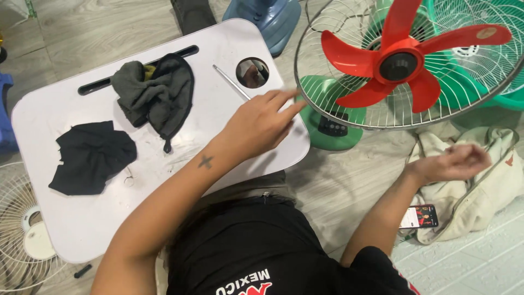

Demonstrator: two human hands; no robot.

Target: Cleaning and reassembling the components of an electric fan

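Note:
My left hand [261, 124] reaches across a white lap tray [82, 229], fingers stretched out and apart, with the fingertips at the tray's right edge. A thin metal rod [229, 82] lies on the tray and its near end runs under those fingers; no grip on it shows. Just beyond the fingertips is the wire grille [327, 106] of a fan with red blades [401, 60] and a green base [327, 130]. My right hand [453, 163] hovers, blurred, over a crumpled beige cloth [486, 180], fingers loosely curled with nothing seen in them.
A grey rag [153, 93] and a black rag [90, 155] lie on the tray, which has a round hole [252, 72]. A phone [419, 216] rests by the beige cloth. A white fan grille [13, 240] lies at left; a blue fan base [267, 16] stands behind.

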